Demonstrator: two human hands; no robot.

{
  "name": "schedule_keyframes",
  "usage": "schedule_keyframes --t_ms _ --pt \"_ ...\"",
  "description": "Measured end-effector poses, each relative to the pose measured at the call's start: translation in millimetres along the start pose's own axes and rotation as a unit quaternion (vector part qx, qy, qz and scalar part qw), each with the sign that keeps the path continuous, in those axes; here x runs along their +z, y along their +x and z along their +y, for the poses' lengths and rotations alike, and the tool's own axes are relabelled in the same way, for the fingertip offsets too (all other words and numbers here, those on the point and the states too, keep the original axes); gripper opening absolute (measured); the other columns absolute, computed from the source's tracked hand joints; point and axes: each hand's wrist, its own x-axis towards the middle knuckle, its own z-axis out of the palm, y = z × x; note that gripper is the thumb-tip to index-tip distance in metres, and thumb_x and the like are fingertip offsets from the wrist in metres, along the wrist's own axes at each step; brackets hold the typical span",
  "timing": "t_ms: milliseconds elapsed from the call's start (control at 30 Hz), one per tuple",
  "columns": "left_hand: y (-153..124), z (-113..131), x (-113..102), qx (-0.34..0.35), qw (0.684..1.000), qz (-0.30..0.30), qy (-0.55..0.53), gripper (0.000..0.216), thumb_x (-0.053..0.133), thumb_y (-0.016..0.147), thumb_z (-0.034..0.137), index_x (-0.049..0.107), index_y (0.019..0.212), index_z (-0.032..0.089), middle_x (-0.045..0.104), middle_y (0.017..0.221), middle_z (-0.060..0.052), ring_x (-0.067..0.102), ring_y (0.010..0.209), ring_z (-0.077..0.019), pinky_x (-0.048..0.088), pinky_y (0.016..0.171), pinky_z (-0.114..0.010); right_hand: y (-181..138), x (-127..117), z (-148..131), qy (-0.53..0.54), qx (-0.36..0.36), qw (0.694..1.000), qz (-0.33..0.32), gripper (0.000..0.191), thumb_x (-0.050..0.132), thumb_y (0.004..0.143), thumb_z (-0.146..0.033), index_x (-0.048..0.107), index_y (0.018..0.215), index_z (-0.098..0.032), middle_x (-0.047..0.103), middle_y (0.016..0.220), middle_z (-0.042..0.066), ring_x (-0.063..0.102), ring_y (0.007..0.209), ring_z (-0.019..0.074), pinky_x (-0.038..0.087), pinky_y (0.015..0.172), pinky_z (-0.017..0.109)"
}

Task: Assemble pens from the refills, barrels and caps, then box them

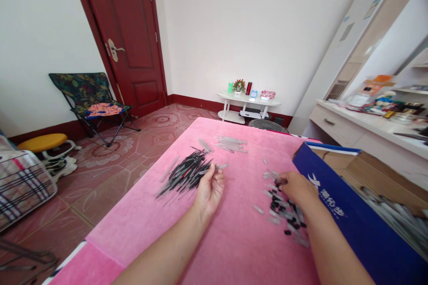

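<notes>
My left hand [211,189] is closed in a pinch on a slim translucent pen barrel [223,166], whose ends stick out on both sides of the fingers. Close beside it lies a heap of dark pen refills [187,170]. My right hand [297,187] reaches into a scattered pile of small black and clear pen parts [284,207], fingers bent down and closed. What those fingertips hold, if anything, is blurred. Beyond the hands, several clear barrels [230,143] lie in a row on the pink cloth [234,240].
An open blue box [334,200] with several greyish tubes [397,209] inside stands at the right edge. Behind it is a white dresser [351,127]. A low white stand [249,98], a folding chair [90,93] and a red door [130,31] are farther off.
</notes>
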Motion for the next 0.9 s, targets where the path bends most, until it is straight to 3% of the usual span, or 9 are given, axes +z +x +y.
schedule_keyframes --t_ms 233,500,700,767,833,900 --pt "-1.4 -0.4 2.4 0.004 1.0 0.013 0.01 0.016 0.045 0.082 0.013 0.053 0.069 0.009 0.051 0.063 -0.004 0.045 0.046 -0.0028 0.04 0.041 -0.011 0.5 -6.1 0.1 -0.025 0.023 0.998 -0.055 0.016 0.056 0.057 -0.027 0.066 0.07 -0.03 0.065 0.076 0.001 0.06 0.074 0.0199 0.035 0.053 0.026" --pt "-2.9 -2.8 3.1 0.013 0.999 0.008 0.047 0.015 0.046 0.082 0.014 0.054 0.07 0.009 0.052 0.061 -0.003 0.045 0.046 -0.003 0.04 0.04 -0.011 -3.7 -3.2 -7.0 -0.052 0.006 0.997 -0.051 0.014 0.052 0.057 -0.021 0.063 0.066 -0.025 0.065 0.074 0.005 0.06 0.074 0.0215 0.034 0.053 0.027" --pt "-2.1 -4.0 1.0 0.028 0.997 -0.002 0.071 0.012 0.05 0.08 0.014 0.055 0.071 0.008 0.053 0.061 -0.003 0.046 0.046 -0.0032 0.039 0.041 -0.012 -3.5 -5.1 -9.0 -0.035 0.027 0.999 -0.012 0.016 0.051 0.055 -0.017 0.063 0.065 -0.023 0.064 0.07 0.007 0.059 0.066 0.0222 0.033 0.051 0.028" --pt "-2.6 -4.9 0.3 0.034 0.996 -0.01 0.085 0.01 0.053 0.078 0.015 0.055 0.071 0.008 0.053 0.061 -0.003 0.046 0.047 -0.0031 0.039 0.041 -0.012 -4.4 -9.6 -14.9 0.016 0.012 1.0 0.013 0.01 0.053 0.057 -0.021 0.062 0.063 -0.021 0.063 0.065 0.007 0.058 0.061 0.0211 0.034 0.05 0.028" --pt "-3.2 -6.1 -0.3 0.041 0.994 -0.019 0.102 0.009 0.057 0.076 0.017 0.056 0.071 0.009 0.053 0.061 -0.002 0.045 0.047 -0.003 0.038 0.042 -0.012 -8.0 -15.3 -26.2 0.145 -0.048 0.988 0.012 0.011 0.056 0.059 -0.027 0.061 0.062 -0.018 0.063 0.063 0.006 0.057 0.06 0.0186 0.037 0.052 0.027" --pt "-3.8 -7.4 -0.8 0.052 0.991 -0.028 0.12 0.011 0.06 0.074 0.019 0.056 0.071 0.009 0.054 0.062 -0.002 0.046 0.048 -0.0031 0.038 0.042 -0.012 -14.2 -21.4 -41.0 0.306 -0.123 0.944 -0.018 0.017 0.059 0.06 -0.033 0.06 0.066 -0.016 0.063 0.065 0.005 0.056 0.061 0.016 0.041 0.056 0.026"
